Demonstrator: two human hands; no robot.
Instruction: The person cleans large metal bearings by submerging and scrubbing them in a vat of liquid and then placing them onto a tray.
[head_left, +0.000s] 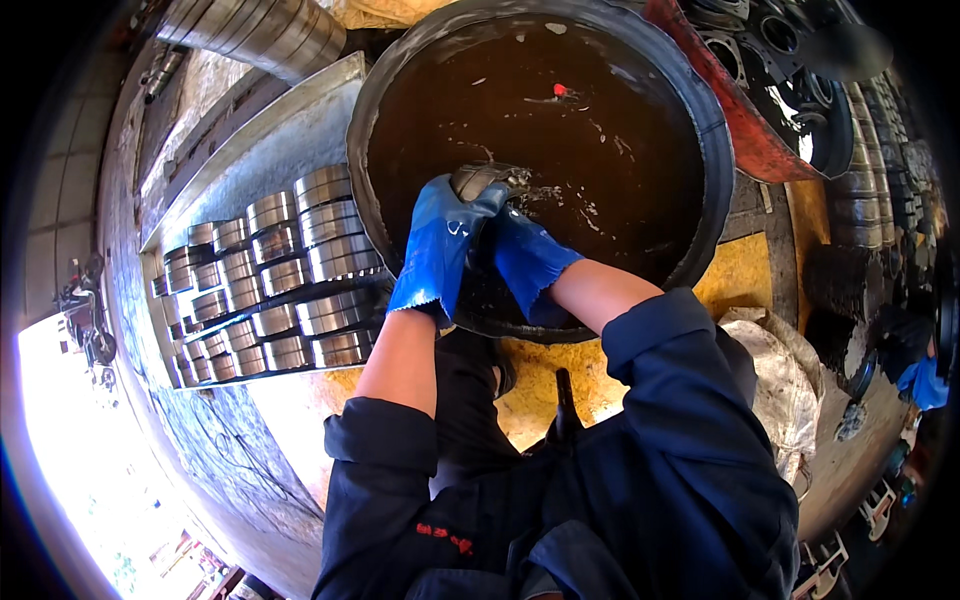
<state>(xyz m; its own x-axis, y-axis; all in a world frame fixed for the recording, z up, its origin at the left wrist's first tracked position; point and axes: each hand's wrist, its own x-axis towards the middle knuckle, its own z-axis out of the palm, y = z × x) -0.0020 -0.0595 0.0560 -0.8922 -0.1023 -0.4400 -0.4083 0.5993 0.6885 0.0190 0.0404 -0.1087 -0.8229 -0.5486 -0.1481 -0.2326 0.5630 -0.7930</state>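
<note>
Both my hands wear blue rubber gloves and meet over the near left part of a large round tub (pixel 715 190) of dark brown liquid (pixel 480 105). A wet, curved steel ring (pixel 487 179) is between them at the liquid's surface. My left hand (pixel 447 222) wraps its fingers around the ring's near side. My right hand (pixel 515 245) is closed against the ring from below and to the right, its fingers mostly hidden behind the left glove and the ring. Ripples and bright flecks show in the liquid beside the ring.
Left of the tub, a metal tray (pixel 165 235) holds rows of shiny steel rings (pixel 335 225). More large rings (pixel 265 35) lie at the far left. A red container (pixel 705 85) with dark metal parts stands at the far right. A pale sack (pixel 775 375) lies near right. A small red bit (pixel 560 90) floats in the tub.
</note>
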